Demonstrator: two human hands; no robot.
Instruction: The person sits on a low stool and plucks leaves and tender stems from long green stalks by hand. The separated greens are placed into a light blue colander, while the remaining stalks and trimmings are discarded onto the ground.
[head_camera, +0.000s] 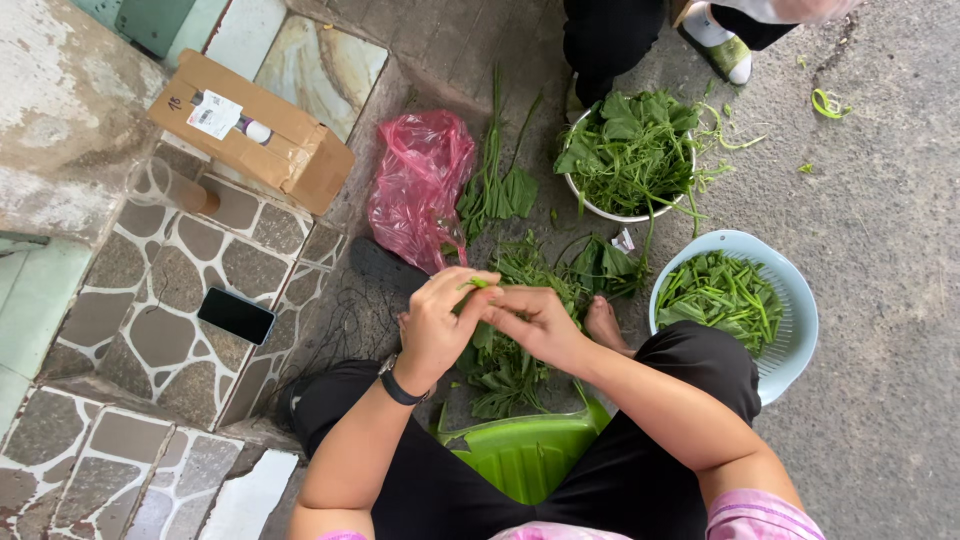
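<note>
Stem (480, 283): one, pinched between left hand (437, 325) and right hand (535, 322). Two bowls: white (600, 211), blue (790, 300). One pink bag (418, 185), one phone (236, 315).

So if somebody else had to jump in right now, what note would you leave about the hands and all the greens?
Left hand: pinching a green stem at its tip.
Right hand: fingers on the same stem, right beside the left.
Pile of leafy stems lies on the ground under the hands, with a few more stems by the pink bag.
White bowl holds leafy greens; blue basket holds cut stem pieces.
Done: both containers are partly filled.
Left: the pile and the loose stems by the bag still lie unsorted.
A second person's feet are at the top, beyond the bowl.
</note>
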